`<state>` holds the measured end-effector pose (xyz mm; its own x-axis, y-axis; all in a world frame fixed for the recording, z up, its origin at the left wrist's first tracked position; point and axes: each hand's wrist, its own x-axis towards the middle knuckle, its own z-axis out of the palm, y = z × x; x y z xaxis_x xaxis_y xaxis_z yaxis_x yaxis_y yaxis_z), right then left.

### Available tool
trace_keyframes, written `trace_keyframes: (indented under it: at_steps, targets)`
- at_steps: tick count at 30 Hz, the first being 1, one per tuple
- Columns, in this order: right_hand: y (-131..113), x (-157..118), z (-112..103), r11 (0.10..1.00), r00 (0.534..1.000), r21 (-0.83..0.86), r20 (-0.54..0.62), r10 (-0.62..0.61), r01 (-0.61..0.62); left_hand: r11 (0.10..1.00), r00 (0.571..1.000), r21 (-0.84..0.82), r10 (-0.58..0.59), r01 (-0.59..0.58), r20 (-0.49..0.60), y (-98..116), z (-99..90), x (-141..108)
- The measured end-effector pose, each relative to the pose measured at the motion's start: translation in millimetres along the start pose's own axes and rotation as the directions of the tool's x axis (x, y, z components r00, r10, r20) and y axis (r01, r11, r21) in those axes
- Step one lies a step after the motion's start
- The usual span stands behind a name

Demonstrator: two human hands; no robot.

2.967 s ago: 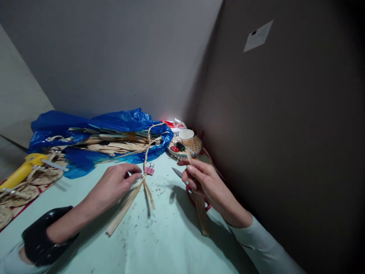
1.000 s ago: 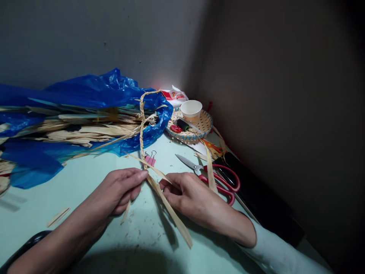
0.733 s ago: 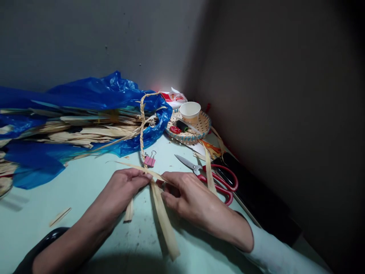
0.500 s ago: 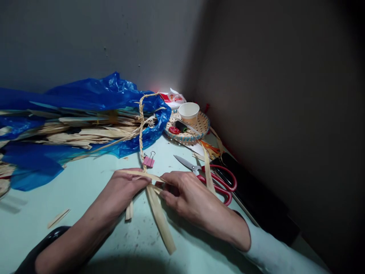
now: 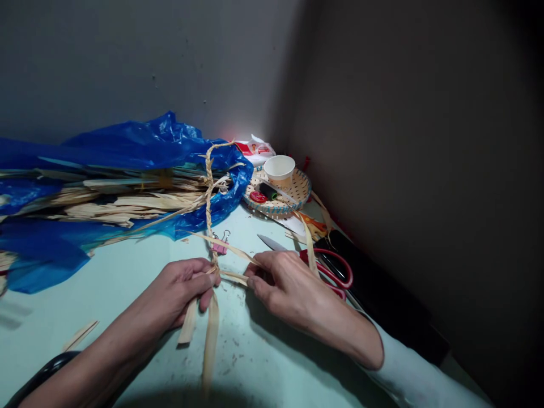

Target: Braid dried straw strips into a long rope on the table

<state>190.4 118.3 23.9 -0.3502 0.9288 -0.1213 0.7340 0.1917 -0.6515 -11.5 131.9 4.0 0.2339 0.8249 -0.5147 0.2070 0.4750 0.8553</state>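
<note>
A thin straw-coloured braid (image 5: 208, 204) runs down from the blue bag to my left hand (image 5: 187, 289), whose thumb and fingers pinch its lower end. Loose flat strips (image 5: 211, 334) hang below that grip, one on each side of the fingertips. My right hand (image 5: 283, 283) is closed on a dry leaf strip (image 5: 234, 277) stretched sideways from the braid's end. Another narrow strip (image 5: 227, 246) crosses the braid and reaches the right fingers. A pink binder clip (image 5: 220, 246) sits just right of the braid, above my hands.
Red-handled scissors (image 5: 327, 272) lie partly behind my right hand. A blue plastic bag (image 5: 127, 139) with a bundle of dry strips (image 5: 140, 204) spreads at the left. Farther back, a woven tray (image 5: 297, 198) holds a paper cup (image 5: 279, 169) and a dark spool (image 5: 267, 191).
My right hand has drawn its strip out to the right, away from the left fingers. My left hand has shifted slightly down, and the long hanging strip has swung left.
</note>
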Motion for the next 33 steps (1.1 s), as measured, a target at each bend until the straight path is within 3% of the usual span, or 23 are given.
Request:
trace_keyframes:
  at_steps: [4, 10, 14, 17, 20, 25, 30, 33]
  targets:
    - [-0.9, -3.8, -1.7, 1.0, 1.0, -0.018, -0.007, 0.015, -0.015, 0.999, 0.997, 0.008, -0.045, 0.045, 0.058, -2.5, -3.5, -1.5]
    - [-16.2, -13.4, -18.9, 0.996, 0.995, 0.087, -0.103, 0.016, -0.007, 0.998, 0.998, -0.022, -0.066, 0.067, 0.023, -4.1, -4.6, -3.8]
    - [-22.9, -15.3, -8.2, 0.946, 0.992, 0.32, 0.096, -0.078, 0.044, 0.997, 1.0, -0.073, 0.005, -0.004, 0.01, -5.2, -3.6, -2.5]
    - [-24.5, -13.1, 10.1, 0.905, 0.958, 0.421, 0.279, -0.07, -0.056, 1.0, 1.0, -0.021, -0.003, 0.003, 0.019, -4.4, -5.6, -3.5]
    - [-29.4, -11.6, 20.8, 0.891, 0.929, 0.433, 0.369, -0.034, -0.14, 1.0, 0.998, -0.004, 0.016, -0.016, 0.059, -4.9, -10.0, -5.3]
    - [-40.2, -13.9, 19.0, 0.899, 0.934, 0.417, 0.357, -0.025, -0.136, 0.998, 0.993, -0.038, 0.05, -0.046, 0.106, -8.4, -15.6, -5.7]
    - [-36.8, -13.8, 15.8, 0.937, 0.96, 0.346, 0.273, -0.06, -0.039, 0.997, 0.984, -0.007, 0.075, -0.075, 0.159, -3.0, -14.1, -7.0]
    - [-36.4, -12.4, 15.8, 0.953, 0.969, 0.297, 0.247, -0.02, -0.056, 0.998, 0.984, -0.005, 0.069, -0.069, 0.163, 1.0, -13.1, -8.7]
